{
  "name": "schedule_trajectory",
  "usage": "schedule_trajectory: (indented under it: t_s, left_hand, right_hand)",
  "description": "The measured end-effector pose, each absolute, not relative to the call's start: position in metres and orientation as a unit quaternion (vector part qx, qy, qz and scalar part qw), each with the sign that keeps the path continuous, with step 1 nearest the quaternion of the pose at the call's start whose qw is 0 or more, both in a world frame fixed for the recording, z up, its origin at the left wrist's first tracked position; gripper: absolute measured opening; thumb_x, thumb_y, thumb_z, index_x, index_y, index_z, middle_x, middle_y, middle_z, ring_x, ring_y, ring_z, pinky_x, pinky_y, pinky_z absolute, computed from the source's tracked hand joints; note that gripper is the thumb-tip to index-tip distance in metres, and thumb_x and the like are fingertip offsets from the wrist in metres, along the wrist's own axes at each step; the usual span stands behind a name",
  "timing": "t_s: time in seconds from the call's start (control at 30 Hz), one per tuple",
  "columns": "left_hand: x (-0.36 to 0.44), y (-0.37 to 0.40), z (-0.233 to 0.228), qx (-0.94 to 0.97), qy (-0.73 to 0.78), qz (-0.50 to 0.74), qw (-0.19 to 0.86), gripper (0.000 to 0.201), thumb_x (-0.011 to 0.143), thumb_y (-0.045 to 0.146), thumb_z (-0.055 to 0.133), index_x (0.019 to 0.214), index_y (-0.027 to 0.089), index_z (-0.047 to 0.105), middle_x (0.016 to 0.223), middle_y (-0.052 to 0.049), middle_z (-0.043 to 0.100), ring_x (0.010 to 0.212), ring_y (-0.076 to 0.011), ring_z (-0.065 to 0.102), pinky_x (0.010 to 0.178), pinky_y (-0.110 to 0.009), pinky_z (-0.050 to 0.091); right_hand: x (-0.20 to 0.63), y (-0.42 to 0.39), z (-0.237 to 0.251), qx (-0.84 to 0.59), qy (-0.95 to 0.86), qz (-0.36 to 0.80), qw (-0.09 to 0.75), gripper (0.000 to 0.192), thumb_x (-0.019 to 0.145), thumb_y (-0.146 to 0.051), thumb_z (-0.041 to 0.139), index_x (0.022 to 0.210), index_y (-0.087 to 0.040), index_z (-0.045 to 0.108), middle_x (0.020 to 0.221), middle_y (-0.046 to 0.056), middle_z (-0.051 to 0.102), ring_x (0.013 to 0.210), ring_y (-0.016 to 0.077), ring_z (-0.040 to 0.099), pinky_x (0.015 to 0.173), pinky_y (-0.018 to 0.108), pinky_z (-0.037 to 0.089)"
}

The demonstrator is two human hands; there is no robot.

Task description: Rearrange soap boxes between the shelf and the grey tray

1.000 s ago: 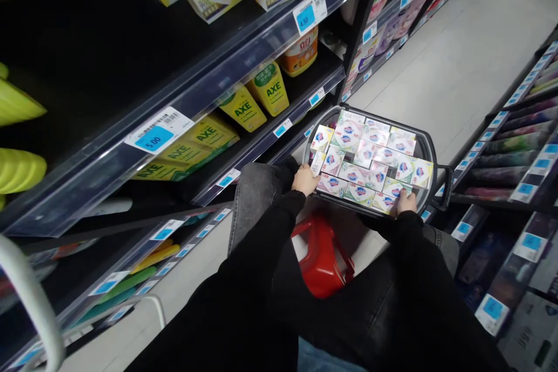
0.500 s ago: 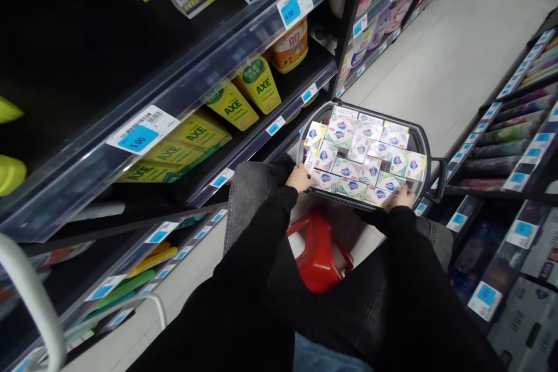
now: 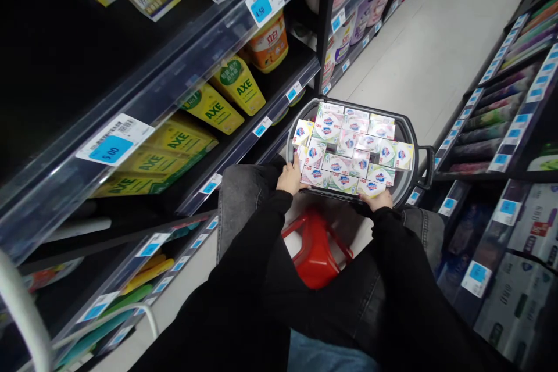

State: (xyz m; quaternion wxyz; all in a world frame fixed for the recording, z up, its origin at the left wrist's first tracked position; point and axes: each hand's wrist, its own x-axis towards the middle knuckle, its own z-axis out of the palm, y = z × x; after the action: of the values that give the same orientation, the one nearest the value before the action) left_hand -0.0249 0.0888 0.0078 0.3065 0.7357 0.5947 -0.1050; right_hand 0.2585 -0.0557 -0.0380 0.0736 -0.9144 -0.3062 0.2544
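Head view, shop aisle floor (image 3: 436, 40), shelves (image 3: 174, 93)

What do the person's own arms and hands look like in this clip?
Both arms are covered by long black sleeves of a plain, smooth fabric that reach to the wrists, with no visible logos or markings. The left hand and right hand are bare: no gloves show, and no rings, watch or bracelet can be seen at this size. Only part of the fingers shows.
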Motion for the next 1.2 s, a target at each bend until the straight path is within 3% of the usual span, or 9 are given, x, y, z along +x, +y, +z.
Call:
schedule_trajectory:
  t_s: [0.2, 0.37, 0.5, 0.6, 0.93, 1.2]
  left_hand:
    - [-0.018, 0.08, 0.012, 0.759, 0.6, -0.137, 0.213, 0.105, 0.077, 0.048, 0.074, 0.155, 0.008, 0.015, 0.129, -0.026, 0.048, 0.12, -0.0352, 0.048, 0.099, -0.041, 0.044]
    - [-0.022, 0.086, 0.011, 0.724, 0.615, -0.132, 0.284, 0.108, 0.077, 0.06, 0.067, 0.155, 0.011, 0.012, 0.139, -0.027, 0.042, 0.127, -0.0379, 0.047, 0.1, -0.043, 0.041]
    - [-0.022, 0.107, 0.009, 0.668, 0.661, -0.113, 0.321, 0.073, 0.094, 0.058, 0.039, 0.145, 0.006, 0.032, 0.134, -0.027, 0.052, 0.123, -0.0363, 0.053, 0.098, -0.04, 0.041]
    - [-0.017, 0.12, 0.007, 0.698, 0.644, -0.119, 0.291, 0.056, 0.095, 0.049, 0.042, 0.129, 0.005, 0.045, 0.117, -0.026, 0.064, 0.113, -0.0353, 0.06, 0.094, -0.038, 0.043]
    - [-0.015, 0.104, 0.006, 0.694, 0.674, -0.08, 0.242, 0.039, 0.098, 0.034, 0.038, 0.124, 0.005, 0.041, 0.113, -0.024, 0.065, 0.108, -0.0308, 0.064, 0.092, -0.035, 0.046]
    - [-0.027, 0.118, -0.006, 0.631, 0.702, -0.044, 0.326, 0.032, 0.1, 0.034, 0.034, 0.125, 0.013, 0.04, 0.117, -0.02, 0.067, 0.104, -0.0262, 0.067, 0.086, -0.032, 0.048]
  right_hand:
    - [0.255, -0.051, -0.034, -0.918, -0.302, 0.248, 0.063, 0.093, 0.056, -0.056, 0.079, 0.126, -0.005, 0.047, 0.12, 0.025, 0.06, 0.121, 0.0347, 0.054, 0.098, 0.039, 0.045]
    - [0.255, -0.045, -0.038, -0.927, -0.279, 0.249, 0.034, 0.089, 0.053, -0.051, 0.083, 0.122, -0.006, 0.049, 0.118, 0.026, 0.061, 0.121, 0.0364, 0.054, 0.097, 0.039, 0.047]
    - [0.256, -0.044, -0.041, -0.928, -0.275, 0.246, 0.044, 0.091, 0.05, -0.052, 0.084, 0.122, -0.006, 0.05, 0.12, 0.027, 0.059, 0.119, 0.0372, 0.055, 0.096, 0.041, 0.047]
    - [0.256, -0.044, -0.043, -0.931, -0.262, 0.251, 0.05, 0.092, 0.048, -0.053, 0.084, 0.12, -0.007, 0.051, 0.12, 0.027, 0.059, 0.118, 0.0374, 0.055, 0.096, 0.042, 0.046]
    - [0.256, -0.045, -0.043, -0.923, -0.267, 0.27, 0.058, 0.097, 0.049, -0.057, 0.083, 0.123, -0.006, 0.046, 0.128, 0.029, 0.052, 0.125, 0.0394, 0.047, 0.102, 0.044, 0.041]
    - [0.258, -0.051, -0.04, -0.911, -0.299, 0.277, 0.056, 0.095, 0.055, -0.059, 0.079, 0.124, -0.005, 0.044, 0.126, 0.029, 0.052, 0.123, 0.0383, 0.048, 0.101, 0.043, 0.042]
